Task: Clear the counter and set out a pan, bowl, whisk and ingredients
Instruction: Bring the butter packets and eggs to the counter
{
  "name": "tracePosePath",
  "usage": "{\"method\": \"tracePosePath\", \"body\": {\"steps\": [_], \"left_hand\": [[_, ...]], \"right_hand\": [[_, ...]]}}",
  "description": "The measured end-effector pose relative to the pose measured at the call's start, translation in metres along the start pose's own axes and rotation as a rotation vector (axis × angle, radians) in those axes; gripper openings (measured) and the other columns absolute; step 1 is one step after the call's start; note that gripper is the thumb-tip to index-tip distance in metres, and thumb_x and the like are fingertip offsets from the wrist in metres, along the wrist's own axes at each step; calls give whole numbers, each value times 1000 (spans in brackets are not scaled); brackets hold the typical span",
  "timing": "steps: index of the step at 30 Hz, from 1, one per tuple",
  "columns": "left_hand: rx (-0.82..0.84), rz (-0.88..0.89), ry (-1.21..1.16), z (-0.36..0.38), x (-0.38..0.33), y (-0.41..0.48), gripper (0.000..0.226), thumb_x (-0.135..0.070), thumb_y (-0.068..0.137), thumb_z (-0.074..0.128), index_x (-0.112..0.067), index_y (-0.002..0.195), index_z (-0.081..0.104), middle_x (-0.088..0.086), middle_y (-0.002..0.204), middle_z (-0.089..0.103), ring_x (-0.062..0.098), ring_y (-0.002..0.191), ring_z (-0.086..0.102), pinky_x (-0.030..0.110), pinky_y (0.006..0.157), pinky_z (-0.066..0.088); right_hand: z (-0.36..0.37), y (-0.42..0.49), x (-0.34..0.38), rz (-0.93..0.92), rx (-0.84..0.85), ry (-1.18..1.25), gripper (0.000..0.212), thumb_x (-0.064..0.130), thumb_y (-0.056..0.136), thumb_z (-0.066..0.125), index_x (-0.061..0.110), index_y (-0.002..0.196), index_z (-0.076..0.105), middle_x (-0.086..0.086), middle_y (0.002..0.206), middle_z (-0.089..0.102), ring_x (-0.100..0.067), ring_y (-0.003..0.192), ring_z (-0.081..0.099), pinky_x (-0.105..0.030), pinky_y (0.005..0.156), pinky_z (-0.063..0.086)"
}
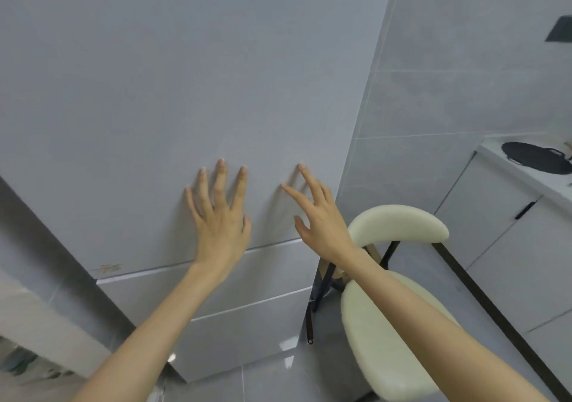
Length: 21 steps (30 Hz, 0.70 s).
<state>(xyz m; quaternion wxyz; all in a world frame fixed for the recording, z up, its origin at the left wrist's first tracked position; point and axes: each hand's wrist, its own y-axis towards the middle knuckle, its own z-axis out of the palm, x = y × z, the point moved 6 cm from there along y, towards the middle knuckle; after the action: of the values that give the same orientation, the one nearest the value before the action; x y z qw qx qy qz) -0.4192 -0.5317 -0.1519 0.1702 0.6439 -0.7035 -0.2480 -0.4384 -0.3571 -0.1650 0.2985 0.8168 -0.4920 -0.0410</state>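
A tall grey fridge (185, 85) fills most of the view, with its door closed and two drawer fronts (223, 281) below. My left hand (219, 212) lies flat on the lower part of the door with its fingers spread. My right hand (312, 212) is beside it with straight spread fingers, their tips touching the door near its right edge. Neither hand holds anything. A white counter (526, 181) shows at the far right with a flat black item (535, 161) lying on it.
A cream padded chair (393, 308) with a dark metal frame stands just right of the fridge, under my right forearm. White cabinets (501, 228) run below the counter. The wall is grey tile (448, 92) and the floor is glossy tile.
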Motion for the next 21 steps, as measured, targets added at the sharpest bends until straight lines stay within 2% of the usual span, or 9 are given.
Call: {"method": "tracePosePath", "body": {"steps": [2,4,7,10,12,14,16,21], "left_hand": [[26,25,-33,-2,-1,-2,91,-21,76,69,-20,151,17,11,158,4,40,143,0,61,112,9],[50,80,-76,-4,-4,-8,85,-21,78,66,-20,150,22,11,156,15,37,142,7,60,111,14],[82,134,-190,-7,-18,-14,75,-17,78,66,-15,146,35,13,142,45,36,131,36,54,104,34],[151,176,-333,-12,-36,-12,58,-13,83,61,-11,139,45,11,123,59,34,110,54,43,91,46],[219,198,-411,-14,-53,-8,50,-15,90,51,-14,139,44,8,126,58,30,112,53,39,92,43],[245,238,-477,-17,-75,-3,46,-17,94,44,-18,140,43,3,132,55,26,117,51,37,93,42],[261,287,-526,-21,-101,2,45,-19,95,42,-21,140,43,0,134,53,23,121,49,36,93,41],[290,422,-650,-30,-178,11,45,-23,96,42,-23,141,41,-3,134,53,20,121,47,36,91,42]], "right_hand": [[-7,-7,2,60,7,20,60,10,88,59,26,143,40,0,158,20,-25,138,28,-33,106,35],[-19,-20,5,157,-19,46,52,11,91,56,26,140,45,1,150,37,-21,133,35,-33,106,36],[-37,-41,7,281,-24,64,43,12,95,52,24,136,49,6,134,55,-14,123,45,-29,101,41],[-56,-59,5,352,-25,55,42,10,94,52,24,135,50,6,131,57,-15,120,47,-23,96,37],[-72,-72,-2,415,-50,39,42,11,94,53,25,133,52,5,129,57,-15,120,48,-21,91,37],[-90,-87,-10,483,-89,20,40,12,94,53,26,131,53,5,127,57,-15,117,49,-24,85,43],[-111,-102,-21,535,-131,-17,39,13,93,53,27,130,53,7,127,58,-13,116,51,-31,83,49],[-165,-148,-52,651,-229,-90,38,14,93,53,27,129,54,7,125,58,-12,113,51,-29,84,48]]}}
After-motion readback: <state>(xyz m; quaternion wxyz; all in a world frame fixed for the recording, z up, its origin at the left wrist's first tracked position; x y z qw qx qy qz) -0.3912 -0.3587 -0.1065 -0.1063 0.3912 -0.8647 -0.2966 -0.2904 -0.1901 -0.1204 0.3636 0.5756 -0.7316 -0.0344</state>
